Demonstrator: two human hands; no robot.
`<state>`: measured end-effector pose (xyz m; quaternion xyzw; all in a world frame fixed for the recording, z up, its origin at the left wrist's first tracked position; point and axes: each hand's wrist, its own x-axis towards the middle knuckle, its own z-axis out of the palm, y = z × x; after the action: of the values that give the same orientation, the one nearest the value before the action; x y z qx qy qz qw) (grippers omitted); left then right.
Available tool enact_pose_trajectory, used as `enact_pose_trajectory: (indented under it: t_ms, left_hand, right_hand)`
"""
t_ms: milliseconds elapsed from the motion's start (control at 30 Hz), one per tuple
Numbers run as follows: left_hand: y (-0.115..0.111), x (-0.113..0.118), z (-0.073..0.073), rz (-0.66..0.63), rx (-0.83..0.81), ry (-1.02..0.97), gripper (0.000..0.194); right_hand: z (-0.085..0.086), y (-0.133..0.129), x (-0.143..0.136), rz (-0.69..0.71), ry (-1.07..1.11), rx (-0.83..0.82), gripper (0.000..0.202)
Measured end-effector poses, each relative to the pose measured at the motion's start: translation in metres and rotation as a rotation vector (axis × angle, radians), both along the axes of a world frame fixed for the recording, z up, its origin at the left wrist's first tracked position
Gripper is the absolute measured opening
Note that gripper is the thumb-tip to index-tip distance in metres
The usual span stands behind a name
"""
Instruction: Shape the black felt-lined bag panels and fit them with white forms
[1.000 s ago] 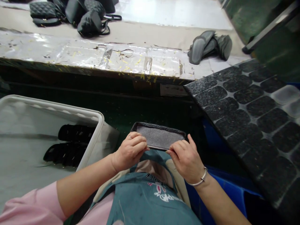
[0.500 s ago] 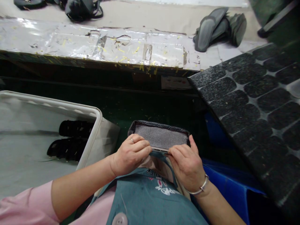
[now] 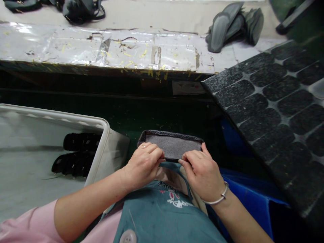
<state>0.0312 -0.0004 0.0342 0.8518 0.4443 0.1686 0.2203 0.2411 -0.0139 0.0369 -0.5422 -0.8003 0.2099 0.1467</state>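
A long grey piece with a dark raised rim (image 3: 174, 143) is held close to my apron, its pale grey flat face up. My left hand (image 3: 145, 163) grips its near edge left of the middle, fingers curled over the rim. On the right part of that same edge, my right hand (image 3: 199, 170) pinches the rim with thumb and fingers, one finger reaching to the right end. A small gap separates the two hands, where the dark rim shows. The undersides of the piece are hidden.
At left stands a white bin (image 3: 107, 135) with black strapped items (image 3: 73, 163) inside. A worktable (image 3: 131, 50) runs across the back, bearing dark sole-like pieces (image 3: 222, 28) and black shoes (image 3: 79, 10). A dark patterned panel (image 3: 275, 101) and a blue container (image 3: 248, 192) are at right.
The near edge, which showed a pale strip between my hands, now shows dark rim there. My fingers have shifted slightly along it, and my right wrist sits a little lower.
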Motion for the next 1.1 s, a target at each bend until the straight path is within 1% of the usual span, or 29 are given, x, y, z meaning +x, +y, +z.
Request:
enact_pose_trajectory:
  t_ms: [300,333,400,433,500,533,600,700,900,1100]
  left_hand:
    - [0.000,0.002,-0.001,0.067,-0.025,0.010,0.009]
    - [0.000,0.003,-0.001,0.071,-0.024,0.021,0.008]
    - [-0.001,0.004,-0.001,0.077,-0.018,0.048,0.008]
    - [-0.001,0.005,-0.001,0.079,-0.014,0.062,0.009]
    - [-0.001,0.006,-0.001,0.083,-0.012,0.087,0.008]
    - [-0.002,0.006,-0.001,0.086,-0.012,0.094,0.008]
    - [-0.002,0.006,-0.002,0.084,-0.005,0.095,0.008]
    - [-0.004,0.006,-0.003,0.074,0.011,0.073,0.009]
    - [-0.004,0.006,-0.004,0.093,0.028,0.077,0.009]
    - [-0.006,0.004,-0.005,0.099,0.026,0.022,0.011]
  right_hand:
    - [0.001,0.000,-0.006,-0.031,-0.057,-0.004,0.014]
    - [0.002,0.000,-0.006,-0.032,-0.053,-0.009,0.013]
    - [0.003,-0.002,-0.005,-0.044,-0.038,-0.017,0.005]
    - [0.003,-0.003,-0.004,-0.057,-0.033,-0.018,0.008]
    - [0.004,-0.004,-0.004,-0.074,-0.040,-0.009,0.024]
    - [0.004,-0.004,-0.005,-0.072,-0.053,0.000,0.025]
    - [0.004,-0.004,-0.006,-0.054,-0.081,0.016,0.019]
    - [0.004,-0.002,-0.009,-0.046,-0.114,0.011,0.025]
    - [0.006,0.005,-0.014,-0.078,-0.165,-0.049,0.023]
    - [0.009,0.010,-0.016,-0.107,-0.163,-0.100,0.024]
